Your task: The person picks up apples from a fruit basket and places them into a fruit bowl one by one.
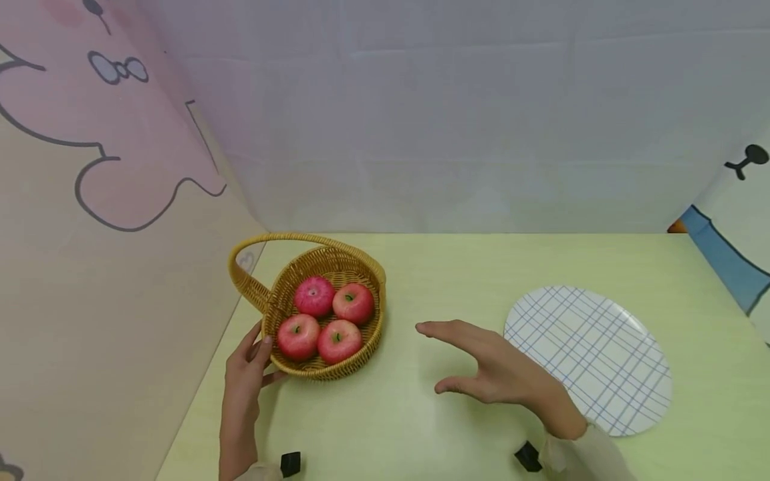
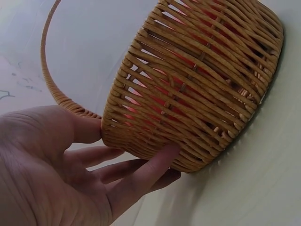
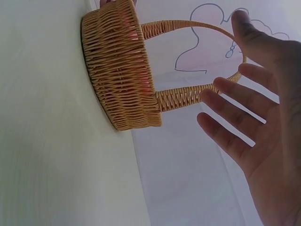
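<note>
Wicker basket [image 1: 329,260], gripped by the left hand [image 1: 243,367], holds four apples [image 1: 339,342].

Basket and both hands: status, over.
Left hand gripping basket. Right hand open, touching nothing. Four red fruits inside. No obstacle visible between right hand and basket.
</note>
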Demonstrator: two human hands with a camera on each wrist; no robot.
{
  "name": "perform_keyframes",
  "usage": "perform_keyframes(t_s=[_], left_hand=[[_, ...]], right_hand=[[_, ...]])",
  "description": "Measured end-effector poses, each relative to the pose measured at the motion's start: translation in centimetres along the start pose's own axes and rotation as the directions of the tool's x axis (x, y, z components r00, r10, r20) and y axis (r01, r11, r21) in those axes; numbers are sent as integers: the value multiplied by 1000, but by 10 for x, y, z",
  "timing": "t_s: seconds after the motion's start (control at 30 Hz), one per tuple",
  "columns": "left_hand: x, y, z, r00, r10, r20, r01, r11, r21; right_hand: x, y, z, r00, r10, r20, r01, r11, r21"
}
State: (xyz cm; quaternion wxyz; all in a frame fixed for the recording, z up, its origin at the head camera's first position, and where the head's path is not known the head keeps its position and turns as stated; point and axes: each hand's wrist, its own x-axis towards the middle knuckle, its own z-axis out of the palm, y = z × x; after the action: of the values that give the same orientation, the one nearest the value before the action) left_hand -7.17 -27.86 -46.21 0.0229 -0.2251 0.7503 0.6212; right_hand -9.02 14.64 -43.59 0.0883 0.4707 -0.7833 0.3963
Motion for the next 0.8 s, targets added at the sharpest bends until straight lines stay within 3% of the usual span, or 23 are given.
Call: perform_keyframes(t_s=[0.2,0.47,0.8], left_hand=[[0,-2,0,1000,-28,-12,28,999,-22],[1,-1,0,999,0,-33,-1,999,-36],[-1,-2,2,999,-20,-29,19,999,-42]], right_hand=[[18,4,11,999,-10,37,10,1000,0],[44,12,27,996,-25,85,21,999,50],[63,6,48,989,-41,144,27,995,97]])
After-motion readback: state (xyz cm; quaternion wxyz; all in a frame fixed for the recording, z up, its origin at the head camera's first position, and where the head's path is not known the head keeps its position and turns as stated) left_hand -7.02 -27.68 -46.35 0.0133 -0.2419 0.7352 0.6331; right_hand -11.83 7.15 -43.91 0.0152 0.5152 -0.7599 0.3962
